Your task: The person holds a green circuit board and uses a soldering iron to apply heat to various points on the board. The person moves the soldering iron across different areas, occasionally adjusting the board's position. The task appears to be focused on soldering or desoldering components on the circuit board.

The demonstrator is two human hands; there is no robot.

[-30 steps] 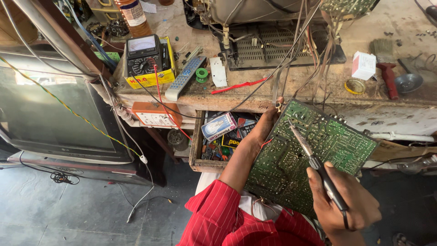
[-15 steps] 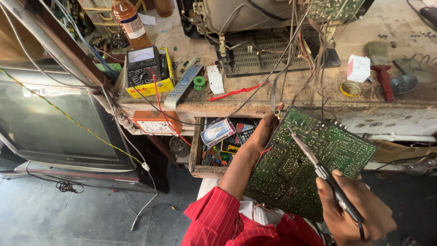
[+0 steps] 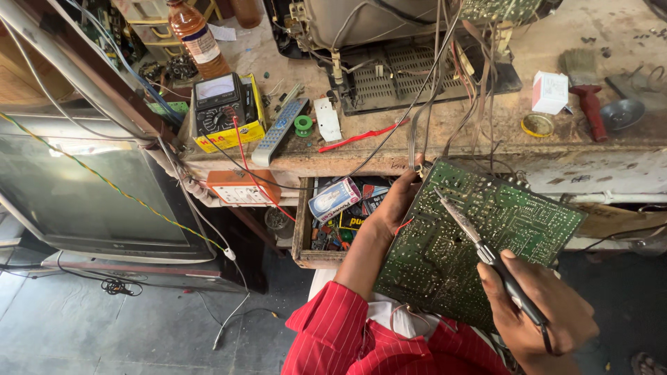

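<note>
**A:** From the head camera, what surface are you working at?

**B:** You face a worn, dusty wooden workbench (image 3: 570, 149) crowded with parts: a yellow-cased analogue multimeter (image 3: 224, 111), a grey remote control (image 3: 279, 130), a small green solder spool (image 3: 303, 126), a white carton (image 3: 549, 92), a red-handled tool (image 3: 593, 111) and an opened television chassis with a grey vented base (image 3: 389, 69). An amber plastic bottle (image 3: 198, 38) stands at the back left. Below the bench edge, an open wooden drawer (image 3: 303, 232) is packed with small boxes. To your left a dark-screened television set (image 3: 76, 201) sits low above a grey tiled floor (image 3: 104, 326).

**A:** How much room is there to move?

**B:** Little. Wires hang from the chassis over the bench edge right down to the board. The drawer stands open just beside your left forearm. The floor to the lower left is the open side.

**A:** And the board?

**B:** The large green printed circuit board (image 3: 486, 243) is tilted over your lap, solder side up, dotted with silvery joints. Your left hand (image 3: 396, 205) is clamped on its upper left edge. Your right hand (image 3: 538, 312) is closed around the black-handled soldering iron (image 3: 479, 243), whose metal tip rests near the board's upper left area.
</note>
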